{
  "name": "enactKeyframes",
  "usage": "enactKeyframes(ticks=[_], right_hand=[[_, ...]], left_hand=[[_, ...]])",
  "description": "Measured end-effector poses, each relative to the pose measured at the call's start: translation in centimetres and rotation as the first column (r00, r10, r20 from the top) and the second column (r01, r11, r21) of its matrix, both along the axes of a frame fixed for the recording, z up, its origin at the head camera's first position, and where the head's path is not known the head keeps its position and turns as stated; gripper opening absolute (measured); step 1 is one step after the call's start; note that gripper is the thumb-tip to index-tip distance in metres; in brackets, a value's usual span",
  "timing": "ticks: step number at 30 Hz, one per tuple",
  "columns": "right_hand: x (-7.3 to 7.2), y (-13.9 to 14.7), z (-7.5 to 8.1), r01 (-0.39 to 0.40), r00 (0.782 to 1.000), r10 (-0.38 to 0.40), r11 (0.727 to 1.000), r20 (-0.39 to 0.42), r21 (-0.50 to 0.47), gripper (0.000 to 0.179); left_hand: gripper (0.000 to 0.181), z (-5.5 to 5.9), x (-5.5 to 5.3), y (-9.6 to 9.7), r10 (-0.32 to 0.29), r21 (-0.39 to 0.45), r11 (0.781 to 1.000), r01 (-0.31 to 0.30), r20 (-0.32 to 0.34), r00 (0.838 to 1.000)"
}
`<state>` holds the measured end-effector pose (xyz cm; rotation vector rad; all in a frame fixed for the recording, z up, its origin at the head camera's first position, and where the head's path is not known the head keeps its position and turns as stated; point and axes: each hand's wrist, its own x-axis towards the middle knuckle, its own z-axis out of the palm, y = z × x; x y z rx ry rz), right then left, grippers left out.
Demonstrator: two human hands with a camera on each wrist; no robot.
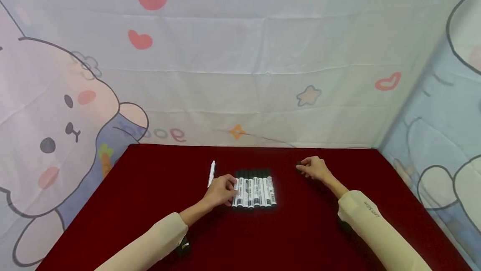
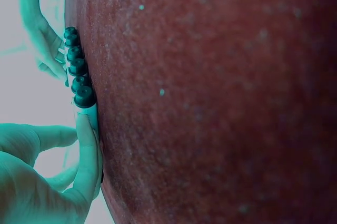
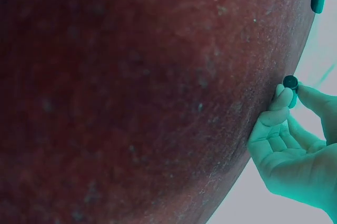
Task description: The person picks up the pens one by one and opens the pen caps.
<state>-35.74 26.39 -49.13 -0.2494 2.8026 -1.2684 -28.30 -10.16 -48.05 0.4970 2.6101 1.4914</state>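
Note:
In the head view, several white markers point(image 1: 256, 192) with black caps and ends lie side by side in a row. My left hand point(image 1: 221, 190) is at the row's left edge, finger and thumb holding the leftmost marker point(image 2: 90, 113); its far part is hidden by the fingers. To the right, apart from the row, my right hand point(image 1: 316, 168) pinches a small black marker cap point(image 3: 290, 83) between thumb and fingertips, close to the table. A single white marker point(image 1: 211, 174) with no black cap showing lies left of the row, beyond my left hand.
Dark red cloth point(image 1: 255, 237) covers the table. A printed curtain point(image 1: 240, 95) hangs along the back edge and sides. A dark object point(image 1: 183, 246) is partly hidden beside my left sleeve.

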Motion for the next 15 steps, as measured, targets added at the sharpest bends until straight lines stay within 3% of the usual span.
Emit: enactKeyframes(ticks=[5,15], right_hand=[[0.25,-0.09,0.17,-0.027,1.0,0.027,1.0,-0.015,0.01,0.052],[0.33,-0.73,-0.06,0.025,1.0,-0.026,0.995,0.012,0.094,0.048]], left_hand=[[0.031,0.03,0.02,-0.03,0.003,-0.002,1.0,-0.003,0.021,1.0],[0.035,0.39,0.07,-0.02,0.016,-0.028,1.0,-0.013,0.11,0.994]])
